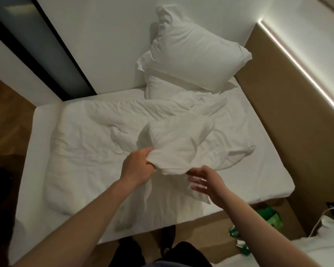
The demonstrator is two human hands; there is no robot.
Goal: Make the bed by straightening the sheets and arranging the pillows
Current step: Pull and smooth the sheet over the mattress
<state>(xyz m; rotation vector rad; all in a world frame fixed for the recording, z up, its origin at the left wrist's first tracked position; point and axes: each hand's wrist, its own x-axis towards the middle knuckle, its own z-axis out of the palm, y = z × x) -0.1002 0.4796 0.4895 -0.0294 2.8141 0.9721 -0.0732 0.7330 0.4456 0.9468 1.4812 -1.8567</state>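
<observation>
duvet (108, 143) corner is bunched in my left hand (138, 166); my right hand (206, 182), fingers spread and empty, should catch the edge alongside, then pull both apart.

— What do I have around me besides the bedding?

— A wooden floor (6, 120) on my left, and a dark glass panel (37, 41) running up the white wall (104, 35).

— And on my right?

— A tan panel (278, 105) with a lit strip (301, 68) along its top. Down by my feet lies a green bag (268, 220), and a white cable (324, 218) runs near the right edge.
</observation>
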